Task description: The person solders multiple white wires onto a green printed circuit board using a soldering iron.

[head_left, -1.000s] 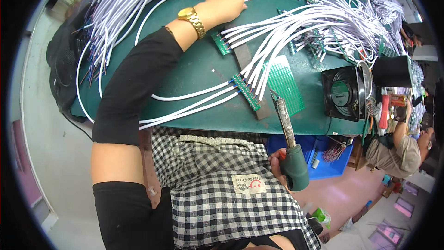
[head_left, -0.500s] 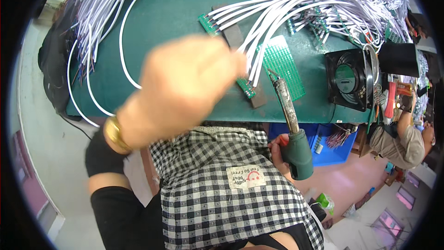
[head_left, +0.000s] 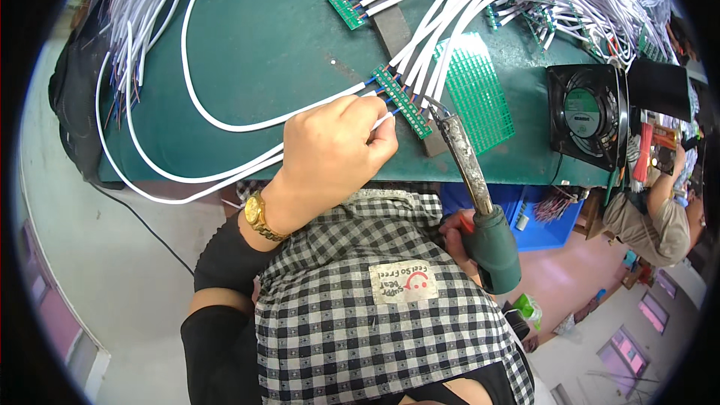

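My left hand (head_left: 337, 146) pinches a white cable (head_left: 384, 119) by its end, its thin coloured wire at the near-left edge of a narrow green circuit board (head_left: 403, 103). Two more white cables reach that edge from the left; several others run off its far side. In my right hand (head_left: 456, 238) is a soldering iron (head_left: 465, 157) with a dark green handle, its tip close to the board's right side. Whether the tip touches anything I cannot tell. The board rests across a dark bar (head_left: 391, 32), which also carries a second wired board (head_left: 345, 10).
A perforated green panel (head_left: 476, 97) lies right of the bar, and a black fan (head_left: 587, 116) stands beyond it. White cables (head_left: 142, 0) hang in a bundle at left; wired boards heap at far right. A blue bin (head_left: 551, 234) sits below the bench edge. Another person's sleeve (head_left: 637, 223) shows at right.
My left hand, blurred over the bench before, is now still at the board with a cable in its fingers. The iron's tip is nearer the board. The whole view has shifted slightly.
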